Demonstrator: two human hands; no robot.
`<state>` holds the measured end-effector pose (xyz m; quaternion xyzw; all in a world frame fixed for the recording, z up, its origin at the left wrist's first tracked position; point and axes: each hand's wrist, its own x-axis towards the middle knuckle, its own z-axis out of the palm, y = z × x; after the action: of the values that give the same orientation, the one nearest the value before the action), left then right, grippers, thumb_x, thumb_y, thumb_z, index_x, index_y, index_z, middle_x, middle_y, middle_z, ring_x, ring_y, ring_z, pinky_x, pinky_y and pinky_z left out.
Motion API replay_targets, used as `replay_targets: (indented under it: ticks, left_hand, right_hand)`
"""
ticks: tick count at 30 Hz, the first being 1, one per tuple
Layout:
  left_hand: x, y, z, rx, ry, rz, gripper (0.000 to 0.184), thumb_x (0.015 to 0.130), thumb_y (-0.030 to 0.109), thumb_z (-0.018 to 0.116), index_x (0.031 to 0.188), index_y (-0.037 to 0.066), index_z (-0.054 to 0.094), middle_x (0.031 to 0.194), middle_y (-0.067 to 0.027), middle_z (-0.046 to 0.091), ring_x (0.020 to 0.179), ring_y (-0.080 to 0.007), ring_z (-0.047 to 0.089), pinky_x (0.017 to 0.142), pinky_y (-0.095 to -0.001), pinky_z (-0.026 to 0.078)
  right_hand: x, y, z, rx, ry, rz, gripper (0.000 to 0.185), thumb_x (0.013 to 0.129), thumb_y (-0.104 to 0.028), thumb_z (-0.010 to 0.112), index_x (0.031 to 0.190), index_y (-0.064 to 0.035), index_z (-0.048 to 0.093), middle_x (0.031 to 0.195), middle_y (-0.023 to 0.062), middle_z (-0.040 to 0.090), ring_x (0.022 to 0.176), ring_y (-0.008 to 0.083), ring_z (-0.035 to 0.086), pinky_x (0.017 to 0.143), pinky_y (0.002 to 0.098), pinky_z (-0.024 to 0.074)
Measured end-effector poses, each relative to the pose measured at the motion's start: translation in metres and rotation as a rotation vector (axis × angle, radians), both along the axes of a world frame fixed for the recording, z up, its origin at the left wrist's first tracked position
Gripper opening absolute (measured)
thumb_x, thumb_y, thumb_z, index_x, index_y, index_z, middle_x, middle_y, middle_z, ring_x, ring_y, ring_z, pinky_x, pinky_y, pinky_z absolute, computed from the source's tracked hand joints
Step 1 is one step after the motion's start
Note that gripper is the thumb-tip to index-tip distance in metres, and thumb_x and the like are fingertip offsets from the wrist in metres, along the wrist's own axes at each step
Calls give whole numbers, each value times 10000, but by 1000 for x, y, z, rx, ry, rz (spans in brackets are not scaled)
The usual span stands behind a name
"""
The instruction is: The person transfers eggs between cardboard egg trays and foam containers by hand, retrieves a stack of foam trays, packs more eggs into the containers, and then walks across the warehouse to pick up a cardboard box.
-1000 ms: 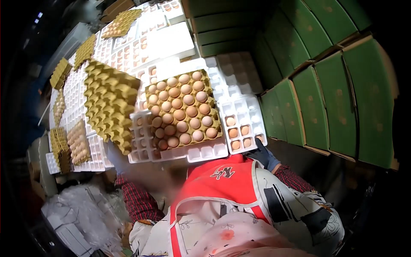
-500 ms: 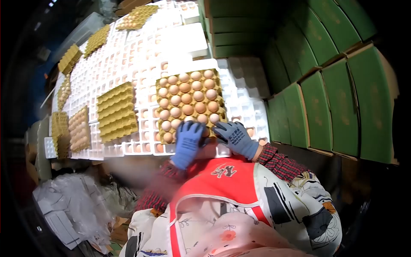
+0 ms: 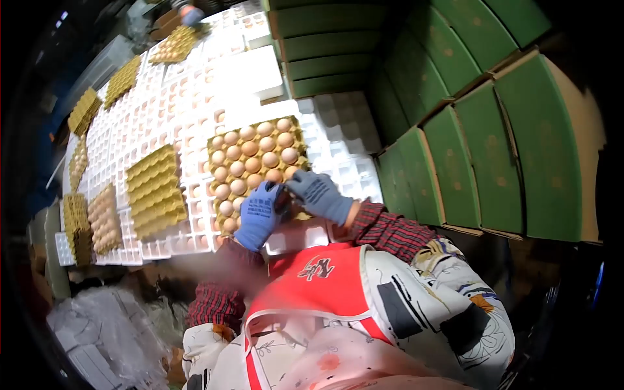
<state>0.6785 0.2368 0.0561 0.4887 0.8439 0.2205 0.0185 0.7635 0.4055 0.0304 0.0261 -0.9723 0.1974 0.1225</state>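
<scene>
A yellow-brown egg tray (image 3: 213,156) with rows of brown eggs lies on the white egg-filled trays in front of me. Over its near edge, my left hand (image 3: 259,213), in a blue glove, has its fingers curled around an egg (image 3: 282,201), which is partly hidden and in shadow. My right hand (image 3: 320,196), also gloved, reaches in from the right with its fingers bent together at the tray's near right corner. Whatever those fingers hold is hidden. The two hands' fingertips nearly meet.
An upturned yellow tray (image 3: 156,192) lies to the left, beside a tray of eggs (image 3: 105,220). At the far end, another person's gloved hand (image 3: 191,15) is near a tray of eggs (image 3: 174,45). Green boxes (image 3: 478,156) are stacked along the right. Plastic wrap (image 3: 107,331) lies below left.
The view has shifted, so the table appears farther left. My hands have moved closer together and curled over the tray's near edge. Another person's hand has appeared at the far end.
</scene>
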Motion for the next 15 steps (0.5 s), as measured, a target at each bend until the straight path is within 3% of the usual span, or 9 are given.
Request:
replay_targets:
  ticks: [2, 4, 6, 7, 8, 10, 11, 13, 15]
  left_hand:
    - [2, 9, -14, -311, 140, 7, 306, 762, 67, 636, 1060, 113, 585, 1001, -118, 601, 869, -303, 618, 684, -422, 524]
    - [0, 9, -16, -286, 135, -8, 302, 742, 57, 634, 1033, 112, 574, 976, -107, 602, 860, -295, 619, 686, -423, 520]
    - [-5, 6, -8, -136, -28, 55, 318, 776, 140, 692, 1078, 102, 600, 1004, -112, 625, 901, -309, 625, 740, -416, 516]
    - [-10, 6, -5, 128, -294, 115, 423, 782, 233, 751, 1162, 105, 616, 1050, -121, 643, 955, -319, 625, 799, -408, 510]
    - [-7, 15, 5, 217, -498, 107, 485, 780, 242, 769, 1222, 113, 614, 1083, -130, 643, 970, -328, 624, 826, -403, 511]
    - [4, 44, 8, 172, -438, -90, 460, 790, 262, 754, 1206, 114, 624, 1087, -132, 645, 969, -322, 629, 810, -400, 514]
    - [11, 63, 13, 65, -429, -131, 443, 804, 254, 754, 1197, 87, 637, 1091, -137, 654, 981, -307, 643, 852, -383, 515]
    - [19, 108, -14, -29, -191, -197, 310, 811, 257, 694, 1084, 122, 644, 1039, -126, 634, 924, -315, 639, 777, -407, 525]
    - [15, 143, -44, -247, -21, -230, 253, 808, 199, 668, 1048, 127, 635, 1002, -130, 627, 897, -317, 640, 756, -421, 528]
  right_hand:
    - [0, -2, -8, 89, -61, -54, 99, 828, -186, 617, 917, -144, 628, 920, 69, 582, 830, 252, 636, 691, 382, 533]
    - [6, 8, -10, -82, -24, -19, 137, 830, -189, 643, 950, -122, 643, 956, 86, 621, 794, 277, 642, 673, 376, 536]
    - [23, 25, -4, -614, 1, -82, 251, 826, -165, 702, 1053, -70, 653, 1014, 98, 663, 852, 240, 660, 742, 348, 549]
    - [52, 46, -10, -1242, 25, -385, 357, 811, -129, 745, 1136, -25, 640, 1057, 102, 679, 919, 199, 659, 837, 320, 538]
    - [69, 61, 8, -1371, 106, -482, 339, 807, -106, 757, 1114, -10, 649, 1071, 83, 672, 966, 162, 640, 882, 310, 525]
    - [98, 85, -36, -751, 46, -597, 383, 784, -187, 759, 1119, -38, 647, 1070, 131, 670, 961, 253, 653, 865, 355, 523]
    - [103, 80, -45, -627, -34, -619, 365, 787, -211, 740, 1105, -57, 650, 1051, 138, 662, 948, 288, 646, 853, 380, 522]
    - [104, 79, -65, -373, -76, -591, 293, 816, -268, 679, 1056, -102, 652, 1001, 134, 635, 935, 342, 617, 820, 433, 513]
    - [104, 80, -82, -173, -114, -598, 250, 846, -313, 652, 1010, -123, 644, 1019, 96, 617, 920, 295, 601, 792, 412, 500]
